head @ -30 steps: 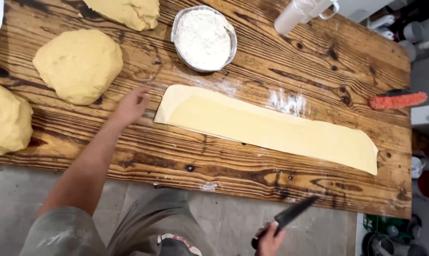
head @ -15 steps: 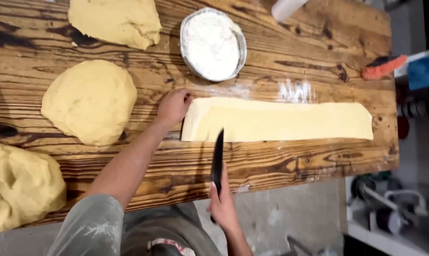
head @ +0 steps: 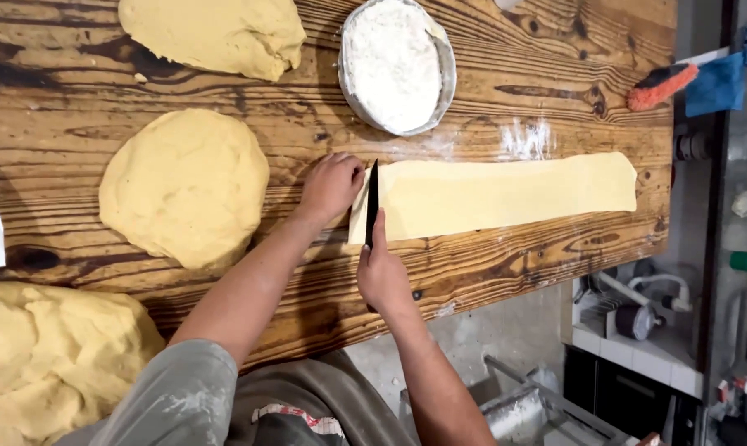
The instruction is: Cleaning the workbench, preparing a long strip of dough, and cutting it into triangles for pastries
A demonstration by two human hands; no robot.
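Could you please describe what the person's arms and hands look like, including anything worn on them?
Both forearms are bare, and the left hand and right hand wear no gloves; no rings or watch show. A short grey sleeve, dusted with pale flour marks, covers the left upper arm. The right arm shows no sleeve in view.

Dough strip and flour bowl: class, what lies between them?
In the head view, only bare wood dusted with flour separates the dough strip from the flour bowl.

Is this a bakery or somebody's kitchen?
Probably a bakery workroom, though I can't be sure. Big mounds of yellow dough sit on a long wooden table, beside a pan of flour, while the right hand cuts a dough strip with a knife.
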